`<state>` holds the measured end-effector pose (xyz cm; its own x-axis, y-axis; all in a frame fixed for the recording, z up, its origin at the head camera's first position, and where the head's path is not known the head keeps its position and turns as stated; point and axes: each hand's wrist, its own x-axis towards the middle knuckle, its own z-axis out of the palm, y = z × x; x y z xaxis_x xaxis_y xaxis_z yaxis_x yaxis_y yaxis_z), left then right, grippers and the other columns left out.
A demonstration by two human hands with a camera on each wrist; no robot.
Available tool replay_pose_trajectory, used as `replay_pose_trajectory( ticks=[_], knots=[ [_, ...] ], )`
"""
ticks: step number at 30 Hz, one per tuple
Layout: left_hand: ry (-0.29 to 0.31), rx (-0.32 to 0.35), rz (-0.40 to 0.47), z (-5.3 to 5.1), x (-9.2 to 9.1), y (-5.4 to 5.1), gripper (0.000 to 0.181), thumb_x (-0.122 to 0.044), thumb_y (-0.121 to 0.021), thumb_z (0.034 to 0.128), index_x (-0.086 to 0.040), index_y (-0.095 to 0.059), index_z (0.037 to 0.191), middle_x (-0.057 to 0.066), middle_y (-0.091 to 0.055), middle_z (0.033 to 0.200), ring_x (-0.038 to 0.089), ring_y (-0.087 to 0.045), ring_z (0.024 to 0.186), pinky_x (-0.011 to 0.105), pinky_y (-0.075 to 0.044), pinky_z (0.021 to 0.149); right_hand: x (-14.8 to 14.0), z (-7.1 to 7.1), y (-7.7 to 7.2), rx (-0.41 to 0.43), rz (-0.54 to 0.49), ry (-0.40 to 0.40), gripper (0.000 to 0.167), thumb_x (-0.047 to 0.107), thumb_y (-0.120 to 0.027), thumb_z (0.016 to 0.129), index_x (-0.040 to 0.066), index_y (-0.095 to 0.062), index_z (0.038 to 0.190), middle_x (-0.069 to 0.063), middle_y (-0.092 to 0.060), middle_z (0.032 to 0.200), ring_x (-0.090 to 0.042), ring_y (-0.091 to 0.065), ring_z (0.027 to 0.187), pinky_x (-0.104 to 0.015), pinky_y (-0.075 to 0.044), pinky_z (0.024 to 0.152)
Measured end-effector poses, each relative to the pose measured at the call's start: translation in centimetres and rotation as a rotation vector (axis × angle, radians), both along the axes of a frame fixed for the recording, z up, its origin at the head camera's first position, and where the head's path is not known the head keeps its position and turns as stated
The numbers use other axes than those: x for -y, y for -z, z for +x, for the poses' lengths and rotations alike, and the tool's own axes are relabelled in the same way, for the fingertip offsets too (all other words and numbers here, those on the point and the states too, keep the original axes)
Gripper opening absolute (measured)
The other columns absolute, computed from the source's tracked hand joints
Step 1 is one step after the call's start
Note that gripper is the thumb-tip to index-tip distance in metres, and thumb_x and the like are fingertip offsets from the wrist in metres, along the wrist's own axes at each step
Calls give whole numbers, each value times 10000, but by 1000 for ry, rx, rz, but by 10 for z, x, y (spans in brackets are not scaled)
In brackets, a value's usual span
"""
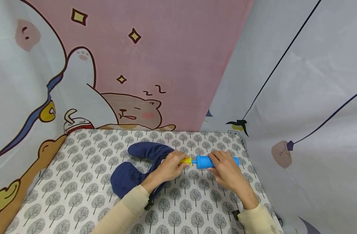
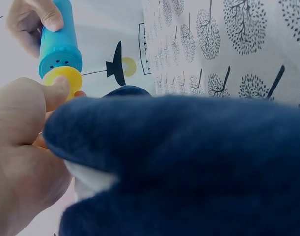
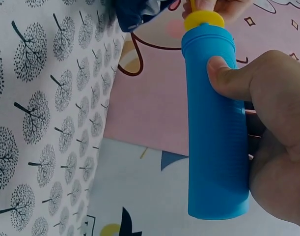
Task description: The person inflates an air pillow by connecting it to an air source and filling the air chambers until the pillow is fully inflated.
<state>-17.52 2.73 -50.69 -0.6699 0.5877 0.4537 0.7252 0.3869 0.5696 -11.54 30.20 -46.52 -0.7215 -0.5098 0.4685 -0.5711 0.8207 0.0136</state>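
A blue air pump (image 1: 204,162) lies sideways in my right hand (image 1: 226,170), whose fingers and thumb wrap its ribbed barrel (image 3: 216,147). From its left end a thin blue rod leads to a yellow flanged end piece (image 1: 185,161). My left hand (image 1: 171,165) pinches that yellow piece between thumb and fingers, close against a navy U-shaped neck pillow (image 1: 124,178). The navy fabric (image 2: 189,152) fills much of the left wrist view, with a whitish part (image 2: 93,179) in a fold. Where the yellow piece meets the pillow is hidden behind the left hand.
A table cover (image 1: 87,182) printed with grey trees lies under the pillow. Behind it hangs a pink cartoon curtain (image 1: 172,65), and a pale curtain (image 1: 298,97) closes off the right side. Small black pieces sit at both wrists.
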Motion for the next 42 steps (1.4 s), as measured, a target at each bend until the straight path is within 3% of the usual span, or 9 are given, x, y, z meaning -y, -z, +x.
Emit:
replay_pose_trajectory(
  ticks=[8,13,21,27,34,42],
  knots=[
    [-11,23,-44,2,1,-4,211,-175,-808,1052,-49,-825,1220,94,-850,1130,229,-756,985,366,-620,877,0,2,3,90,-37,29,542,186,-980,878,-46,-759,1315,-202,-802,1283,-396,-755,1191,-593,-615,1087],
    [-22,16,-62,4,3,-13,158,-174,-801,1060,-78,-830,1183,64,-852,1109,210,-753,982,372,-618,900,-25,3,-1,69,-62,38,571,188,-982,871,-38,-751,1342,-196,-799,1283,-404,-755,1174,-617,-617,1054],
    [-24,15,-73,2,4,-13,159,-181,-809,1055,-88,-831,1183,50,-854,1114,192,-757,987,366,-624,911,-68,11,-8,96,-92,72,598,144,-973,864,-35,-729,1379,-214,-777,1324,-459,-725,1221,-681,-583,1056],
    [-23,18,-54,1,7,-12,153,-161,-803,1058,-74,-830,1180,66,-843,1078,182,-720,900,307,-593,818,-87,17,-16,116,-101,118,596,100,-975,854,-24,-731,1385,-221,-769,1328,-476,-713,1223,-681,-565,1037],
    [-24,41,-4,2,9,-6,161,-116,-817,1037,-24,-826,1169,103,-833,1070,203,-732,897,292,-606,770,-79,16,-16,91,-71,85,585,112,-982,848,-52,-742,1356,-225,-781,1308,-462,-737,1186,-657,-602,1017],
    [-51,63,-56,5,1,-9,154,-119,-807,1045,-35,-820,1173,97,-839,1099,228,-746,955,415,-633,932,-54,12,-13,47,-53,51,575,124,-986,837,-102,-750,1310,-239,-795,1269,-463,-752,1173,-659,-595,1046]
  ],
)
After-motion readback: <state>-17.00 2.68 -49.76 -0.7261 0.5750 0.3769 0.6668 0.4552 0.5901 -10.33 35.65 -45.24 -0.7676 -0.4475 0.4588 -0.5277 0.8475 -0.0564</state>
